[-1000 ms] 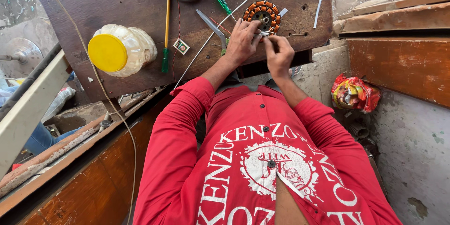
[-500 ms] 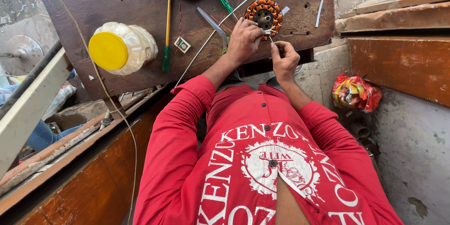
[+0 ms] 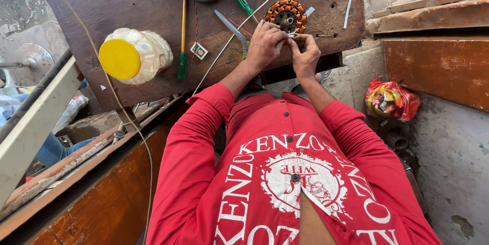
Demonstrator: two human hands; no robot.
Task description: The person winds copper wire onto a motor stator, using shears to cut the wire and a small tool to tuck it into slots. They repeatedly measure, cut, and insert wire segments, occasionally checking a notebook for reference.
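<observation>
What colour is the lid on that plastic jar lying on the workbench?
Yellow. The lid on the clear plastic jar shows in the head view.

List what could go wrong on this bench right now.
1. Both hands, left and right, pinch at the edge of the round copper-wound stator; a tug might nick or snap the thin winding wire.
2. The clear plastic jar with the yellow lid lies on its side near the dark wooden board's edge and could roll off.
3. The grey pointed cutters lie close to the left wrist.

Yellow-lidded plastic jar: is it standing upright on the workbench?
No, the yellow-lidded plastic jar lies on its side on the workbench, lid pointing toward the near-left edge.
</observation>
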